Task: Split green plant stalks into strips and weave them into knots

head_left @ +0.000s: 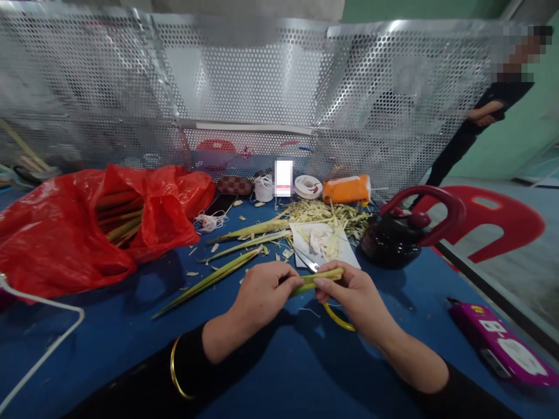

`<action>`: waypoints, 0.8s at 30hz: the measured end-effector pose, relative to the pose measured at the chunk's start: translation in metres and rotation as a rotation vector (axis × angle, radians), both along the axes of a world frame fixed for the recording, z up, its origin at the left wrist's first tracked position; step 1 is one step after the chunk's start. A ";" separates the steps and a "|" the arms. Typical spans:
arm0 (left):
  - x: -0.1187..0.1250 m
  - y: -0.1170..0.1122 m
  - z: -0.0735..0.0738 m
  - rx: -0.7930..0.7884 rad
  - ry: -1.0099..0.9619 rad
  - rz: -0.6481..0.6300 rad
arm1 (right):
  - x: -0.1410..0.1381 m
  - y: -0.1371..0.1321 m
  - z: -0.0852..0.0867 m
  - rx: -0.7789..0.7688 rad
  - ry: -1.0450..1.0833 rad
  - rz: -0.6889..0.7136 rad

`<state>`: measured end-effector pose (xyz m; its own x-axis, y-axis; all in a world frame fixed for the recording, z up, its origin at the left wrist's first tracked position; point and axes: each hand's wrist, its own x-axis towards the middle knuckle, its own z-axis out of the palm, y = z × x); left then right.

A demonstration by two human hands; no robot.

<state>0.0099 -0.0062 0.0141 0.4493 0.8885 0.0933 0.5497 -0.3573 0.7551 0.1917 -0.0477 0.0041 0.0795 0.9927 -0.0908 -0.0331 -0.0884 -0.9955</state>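
Between both hands I hold a short green plant stalk [308, 284] wrapped in leaf sheaths, nearly level above the table. My left hand [268, 291] is closed, pinching its left part between thumb and fingers. My right hand [349, 294] is closed around its right part, with the pale end sticking out past the fingers. Beneath my right hand lie scissors [313, 266] with a yellow handle [338, 319], partly hidden. Behind them, a white sheet [348, 256] carries pale peeled pieces [322, 240]. Several long green stalks [209, 280] lie left of it.
A red plastic bag [170, 203] of long stalks stands left. Peeled scraps [340, 215] lie behind the sheet, near a dark kettle [388, 241]. Also around are an orange packet [347, 189], a tape roll [308, 186], a purple box [502, 346] and a perforated metal screen [244, 75]. A person stands right.
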 end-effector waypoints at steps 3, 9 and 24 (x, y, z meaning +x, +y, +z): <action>0.000 0.001 -0.001 -0.028 0.014 0.009 | 0.000 -0.001 0.000 -0.009 0.021 0.009; 0.000 0.003 0.001 -0.149 -0.013 -0.001 | -0.001 -0.003 0.002 0.003 0.030 0.014; -0.001 0.003 0.001 -0.250 0.097 -0.071 | 0.002 0.001 -0.005 0.042 0.063 -0.120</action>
